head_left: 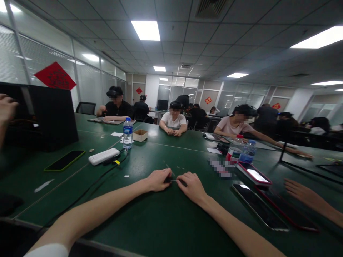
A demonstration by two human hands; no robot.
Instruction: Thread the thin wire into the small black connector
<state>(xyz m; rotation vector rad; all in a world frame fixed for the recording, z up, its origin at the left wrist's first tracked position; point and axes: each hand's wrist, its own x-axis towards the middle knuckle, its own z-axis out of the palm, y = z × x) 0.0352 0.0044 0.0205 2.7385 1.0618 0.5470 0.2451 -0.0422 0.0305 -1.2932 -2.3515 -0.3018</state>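
A thin, light, stiff-looking pin (173,180) is being pinched at its ends between the closed left hand (158,179) and right hand (193,186), just above the green counter (166,221).

Two bare forearms are showing here, long and slender, running in from the near edge. The left hand (158,179) is showing no ring, no watch and no glove, and the wrist behind it is showing no band. The right hand (193,186) is looking just as plain, nothing worn on its fingers or wrist. Near the lower left corner a strip of white sleeve (49,250) is peeking in, covering the left upper arm.
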